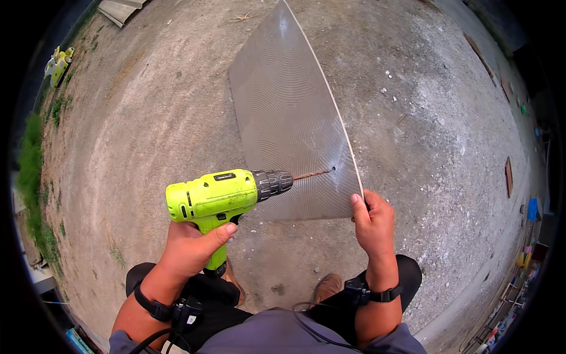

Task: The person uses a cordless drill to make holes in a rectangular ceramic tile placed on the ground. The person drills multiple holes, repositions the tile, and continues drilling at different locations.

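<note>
My left hand [194, 242] grips the handle of a lime-green cordless drill [212, 194] with a dark chuck. Its long rusty bit points right, the tip close beside a small hole with pale dust around it, near the lower right of a large grey tile board [283, 106]. The board has fine curved ridges on its face and another pale dusty spot near its far end; it is tilted in front of me. My right hand [374, 221] holds the board's right edge near the lower corner, thumb on the ridged face and fingers behind.
Dusty ground [135, 118] surrounds the board, with my legs and feet below it. Pale sheets [121, 9] and a yellow-green object [58, 65] lie at the upper left. Grass [32, 171] lines the left side; wood pieces [508, 177] and assorted clutter [525, 256] lie along the right.
</note>
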`<state>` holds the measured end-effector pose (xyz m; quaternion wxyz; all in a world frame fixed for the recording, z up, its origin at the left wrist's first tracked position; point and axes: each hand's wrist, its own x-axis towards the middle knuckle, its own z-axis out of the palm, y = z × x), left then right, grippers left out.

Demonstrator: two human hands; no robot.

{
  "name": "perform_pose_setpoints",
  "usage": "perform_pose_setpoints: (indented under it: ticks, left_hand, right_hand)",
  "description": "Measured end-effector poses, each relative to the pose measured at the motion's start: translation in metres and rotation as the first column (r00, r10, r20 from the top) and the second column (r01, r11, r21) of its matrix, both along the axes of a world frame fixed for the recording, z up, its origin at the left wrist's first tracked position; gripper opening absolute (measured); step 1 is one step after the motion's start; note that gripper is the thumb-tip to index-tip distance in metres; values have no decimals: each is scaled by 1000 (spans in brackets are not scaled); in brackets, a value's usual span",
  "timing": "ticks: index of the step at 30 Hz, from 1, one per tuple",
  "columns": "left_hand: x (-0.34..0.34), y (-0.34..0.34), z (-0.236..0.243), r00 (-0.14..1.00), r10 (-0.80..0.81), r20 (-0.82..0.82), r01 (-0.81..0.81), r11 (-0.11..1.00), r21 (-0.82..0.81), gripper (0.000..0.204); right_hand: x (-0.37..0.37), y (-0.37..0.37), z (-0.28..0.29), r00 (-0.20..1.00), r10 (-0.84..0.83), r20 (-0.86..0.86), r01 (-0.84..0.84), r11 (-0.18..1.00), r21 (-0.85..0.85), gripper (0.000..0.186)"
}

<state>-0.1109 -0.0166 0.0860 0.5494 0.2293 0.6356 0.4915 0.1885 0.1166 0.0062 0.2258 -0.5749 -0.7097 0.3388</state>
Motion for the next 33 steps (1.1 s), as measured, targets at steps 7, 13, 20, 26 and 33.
perform_pose_setpoints:
  ticks: [7,13,20,26,33]
  left_hand:
    - [4,3,-5,999,-21,25,20,999,27,48]
    - [7,6,-10,998,-52,23,51,998,46,50]
    - [3,16,-3,958,-124,260,118,992,39,50]
    - [-6,22,-5,962,-170,214,179,984,-23,45]
    - [-1,20,-5,975,-171,144,179,983,-45,35]
  right_hand:
    - [-3,3,5,999,14,-29,-13,1000,28,20]
    - [-2,0,4,1000,-3,-27,4,999,35,20]
    - [-6,1,7,1000,-1,-27,1,1000,12,20]
    - [-6,2,10,1000,4,12,-5,999,53,19]
    - [-6,2,9,1000,8,28,-9,999,43,19]
